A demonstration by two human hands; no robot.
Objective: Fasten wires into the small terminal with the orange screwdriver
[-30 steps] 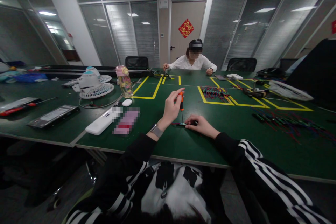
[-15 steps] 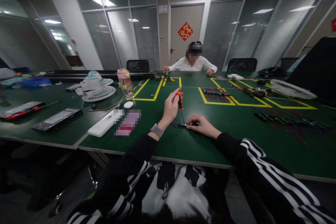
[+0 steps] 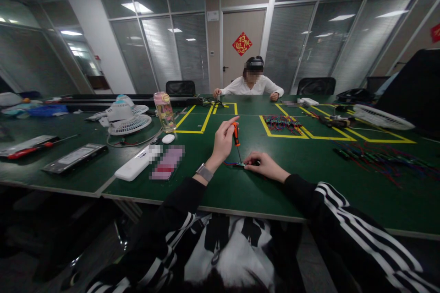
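My left hand (image 3: 222, 141) is closed around a small orange-handled screwdriver (image 3: 235, 134), held upright with its tip down on a small green part with coloured wires (image 3: 238, 164) lying on the green table (image 3: 213, 187). My right hand (image 3: 264, 165) rests on the table just right of the part, fingers pinched on its end to hold it still. A grey watch sits on my left wrist.
Left of my hands lie a white power bank (image 3: 132, 168), a pink item, a white mouse (image 3: 168, 138), a pink bottle (image 3: 164, 111) and small fans (image 3: 125, 118). Bundles of coloured wires (image 3: 283, 123) lie inside yellow tape squares. A person in white sits across the table (image 3: 252, 83).
The screwdriver and both hands stay on the part; only the view has shifted slightly.
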